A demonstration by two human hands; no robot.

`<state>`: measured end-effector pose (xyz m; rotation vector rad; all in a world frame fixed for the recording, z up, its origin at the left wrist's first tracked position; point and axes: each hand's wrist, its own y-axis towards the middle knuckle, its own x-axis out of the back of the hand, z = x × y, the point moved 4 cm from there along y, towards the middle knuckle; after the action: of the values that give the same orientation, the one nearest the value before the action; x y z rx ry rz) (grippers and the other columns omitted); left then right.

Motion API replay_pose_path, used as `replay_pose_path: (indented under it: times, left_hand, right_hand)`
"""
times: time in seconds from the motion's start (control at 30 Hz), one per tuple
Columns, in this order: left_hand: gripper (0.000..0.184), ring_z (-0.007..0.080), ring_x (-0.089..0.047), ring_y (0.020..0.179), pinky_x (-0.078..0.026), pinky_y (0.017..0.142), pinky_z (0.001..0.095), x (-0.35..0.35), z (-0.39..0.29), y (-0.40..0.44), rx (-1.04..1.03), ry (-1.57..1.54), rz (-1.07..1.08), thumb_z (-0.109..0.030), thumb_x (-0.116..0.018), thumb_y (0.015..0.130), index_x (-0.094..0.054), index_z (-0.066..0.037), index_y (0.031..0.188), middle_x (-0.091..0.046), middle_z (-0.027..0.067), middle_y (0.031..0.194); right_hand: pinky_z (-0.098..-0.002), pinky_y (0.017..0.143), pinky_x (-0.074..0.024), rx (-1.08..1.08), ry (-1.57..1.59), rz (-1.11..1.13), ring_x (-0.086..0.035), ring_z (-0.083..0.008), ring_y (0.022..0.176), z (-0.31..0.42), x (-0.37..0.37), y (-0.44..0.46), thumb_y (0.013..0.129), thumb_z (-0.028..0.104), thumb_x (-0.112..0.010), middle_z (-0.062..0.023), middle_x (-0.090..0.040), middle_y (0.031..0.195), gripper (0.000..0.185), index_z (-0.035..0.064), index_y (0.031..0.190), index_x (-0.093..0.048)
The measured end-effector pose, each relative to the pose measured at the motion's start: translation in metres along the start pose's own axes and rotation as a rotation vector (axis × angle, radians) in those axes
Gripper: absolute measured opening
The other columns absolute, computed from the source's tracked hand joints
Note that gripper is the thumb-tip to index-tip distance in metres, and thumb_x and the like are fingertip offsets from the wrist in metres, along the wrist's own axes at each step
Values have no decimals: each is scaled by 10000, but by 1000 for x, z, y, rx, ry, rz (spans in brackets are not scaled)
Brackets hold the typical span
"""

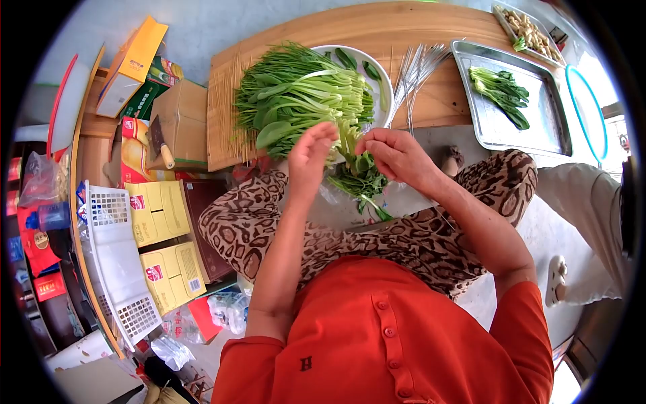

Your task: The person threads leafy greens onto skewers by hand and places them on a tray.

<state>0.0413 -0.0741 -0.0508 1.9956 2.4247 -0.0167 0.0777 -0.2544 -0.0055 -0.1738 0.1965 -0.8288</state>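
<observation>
Both hands are raised over the front edge of a wooden table, at a big pile of leafy greens (296, 94). My left hand (313, 148) is at the pile's near edge, palm turned inward, fingers partly bent and slightly blurred; what lies between them is not clear. My right hand (393, 153) has its fingers pinched together beside pale green stalks (348, 138); what they hold is too small to make out. Below the hands, darker loose leaves (360, 178) lie above the lap. Behind the pile is a white round plate (385, 67) with some leaves.
Metal skewers (420, 67) and thin wooden sticks (225, 101) lie on the table (303, 30). At right stands a metal tray (548, 121) with a bunch of greens. Boxes (159, 212), a knife (161, 143) and white baskets (124, 249) are at left. Another person's leg (585, 215) is at right.
</observation>
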Motion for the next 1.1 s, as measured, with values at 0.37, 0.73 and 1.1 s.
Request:
replay_pose_path:
  times: [0.37, 0.73, 1.1]
  left_hand:
    - [176, 271, -577, 926, -462, 814, 363, 24, -1, 75, -588, 1123, -12, -11, -582, 813, -642, -40, 976, -628, 74, 994]
    - [235, 246, -536, 936, -410, 802, 370, 29, -4, 89, -661, 1419, 187, -32, -652, 737, -601, -99, 956, -591, 49, 937]
    - [172, 260, -554, 957, -400, 799, 393, 36, -20, 86, -679, 1289, 147, -28, -610, 739, -575, -101, 892, -619, 75, 890]
  right_hand:
    - [-208, 405, -292, 22, 5, -65, -383, -34, 407, -4, 21, 3, 952, 165, -438, 50, -429, 502, 225, 22, 926, -608]
    - [-195, 415, -252, 33, -36, -94, -328, -28, 424, -2, 27, 3, 981, 172, -398, 69, -372, 505, 233, 50, 979, -597]
    - [-228, 394, -304, 45, -42, -106, -386, -58, 397, -7, 34, 7, 949, 191, -436, 36, -424, 485, 243, 31, 954, -619]
